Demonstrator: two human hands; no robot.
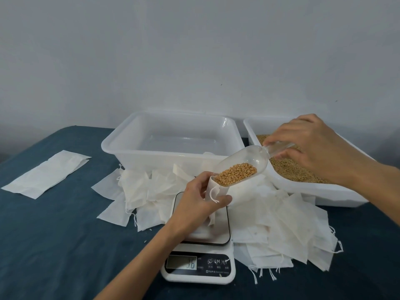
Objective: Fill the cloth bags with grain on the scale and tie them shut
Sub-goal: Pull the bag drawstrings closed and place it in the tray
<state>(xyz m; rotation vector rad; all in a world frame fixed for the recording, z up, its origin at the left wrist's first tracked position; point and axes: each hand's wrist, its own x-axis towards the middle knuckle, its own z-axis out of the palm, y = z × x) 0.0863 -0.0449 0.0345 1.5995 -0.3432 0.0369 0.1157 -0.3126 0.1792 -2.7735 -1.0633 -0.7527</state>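
A small white cloth bag (213,192) is held upright by the left hand (200,204), with the fingers (223,200) curled around its neck, and its lower end is standing on the steel plate of the white digital kitchen scale (200,245). A clear plastic scoop (240,164) is gripped at its handle by the right hand (311,146); the fingers of this hand are closed around the handle.

For the step to be done well, the lip of the scoop should be kept just inside the bag mouth, directly above the left thumb, and the scoop should be tilted slowly, so that the golden-brown grain (236,173) slides in a thin stream. The mouth should be held wide, and the bag should not be pressed down, otherwise the reading on the display is probably false. Whether grain is already inside the bag cannot be told.

The bag looks thin and soft, with a white drawstring (213,197) hanging near the left fingers. Beyond the right fingers, more grain is lying in a white plastic tray (324,194). Many flat empty bags (287,230) are spread on the dark blue desk (54,234) around the scale.
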